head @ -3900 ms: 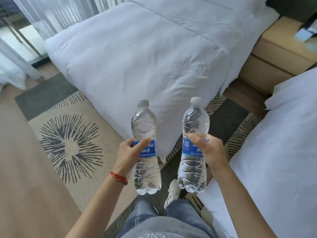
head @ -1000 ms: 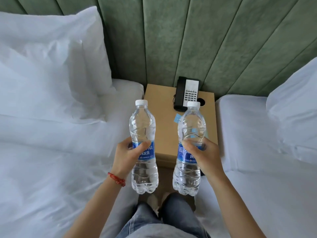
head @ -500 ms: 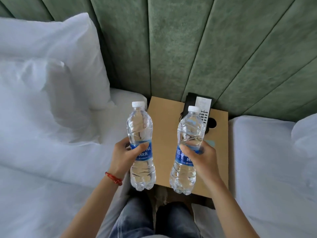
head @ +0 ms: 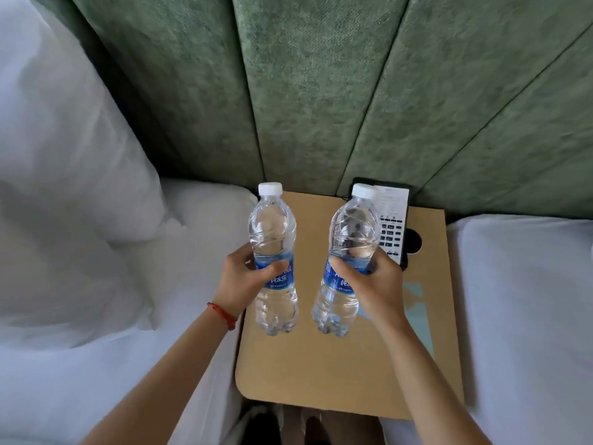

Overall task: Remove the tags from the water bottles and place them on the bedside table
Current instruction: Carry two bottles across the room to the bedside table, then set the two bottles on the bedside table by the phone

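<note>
Two water bottles over the bedside table (head: 340, 374).
Our left hand (head: 239, 285) grips the left bottle (head: 272, 248), our right hand (head: 375, 290) the right bottle (head: 348, 239), fingers curled around blue labels, frame centre.

Green padded headboard panels (head: 314, 91) across the back wall, white pillow (head: 64, 149) upper left, white bedding (head: 96, 364) on the left bed, second white bed (head: 526, 316) on the right, black telephone with white keypad (head: 392, 224) against the panels, red string bracelet (head: 223, 315).
</note>
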### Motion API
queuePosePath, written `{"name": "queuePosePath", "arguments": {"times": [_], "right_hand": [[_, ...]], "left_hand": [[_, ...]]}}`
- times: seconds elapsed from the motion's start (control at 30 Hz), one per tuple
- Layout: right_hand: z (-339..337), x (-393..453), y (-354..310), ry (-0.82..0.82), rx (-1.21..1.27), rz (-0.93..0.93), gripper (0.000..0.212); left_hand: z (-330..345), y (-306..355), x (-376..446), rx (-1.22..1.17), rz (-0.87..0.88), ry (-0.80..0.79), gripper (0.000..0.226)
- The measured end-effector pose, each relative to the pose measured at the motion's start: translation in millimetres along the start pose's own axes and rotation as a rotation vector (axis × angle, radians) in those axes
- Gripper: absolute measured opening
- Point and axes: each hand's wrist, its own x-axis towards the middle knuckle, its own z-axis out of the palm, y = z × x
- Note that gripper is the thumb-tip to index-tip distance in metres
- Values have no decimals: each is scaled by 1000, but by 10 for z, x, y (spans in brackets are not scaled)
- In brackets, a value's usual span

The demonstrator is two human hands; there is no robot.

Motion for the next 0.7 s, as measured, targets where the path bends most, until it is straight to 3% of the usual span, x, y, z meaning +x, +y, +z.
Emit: {"name": "queuePosePath", "arguments": {"times": [0.7], "right_hand": [[589,1487,1048,-4,-20,-159,55]], "left_hand": [[197,-1014,1772,18,102,-33,43]]}}
